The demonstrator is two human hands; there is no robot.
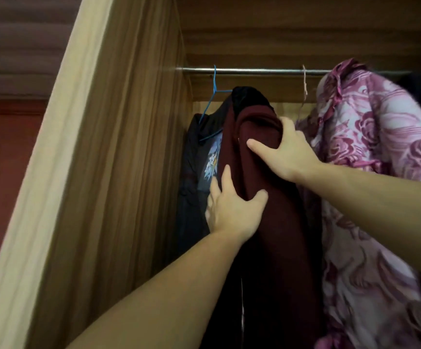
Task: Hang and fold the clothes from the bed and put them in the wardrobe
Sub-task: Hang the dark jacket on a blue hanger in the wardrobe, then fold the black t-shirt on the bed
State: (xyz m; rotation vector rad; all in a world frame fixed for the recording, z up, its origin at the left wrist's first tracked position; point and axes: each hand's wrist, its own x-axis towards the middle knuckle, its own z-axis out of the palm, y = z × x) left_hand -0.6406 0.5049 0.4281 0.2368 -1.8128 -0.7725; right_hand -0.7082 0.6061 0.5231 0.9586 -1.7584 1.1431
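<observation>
Inside an open wooden wardrobe (138, 122), a dark maroon fabric garment (267, 197) hangs lengthwise below a horizontal metal rail (254, 70), between a dark printed garment on a blue wire hanger (213, 96) and a pink floral robe (370, 159). The right hand (287, 149) grips its top from the right, thumb across the front. The left hand (232, 210), lower and nearer, wraps its left edge, fingers tucked behind, thumb in front.

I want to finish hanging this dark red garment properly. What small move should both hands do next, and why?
Probably let go: the dark red garment already hangs under the rail, between the dark jacket and pink robe, while the left hand and right hand hold it.
</observation>
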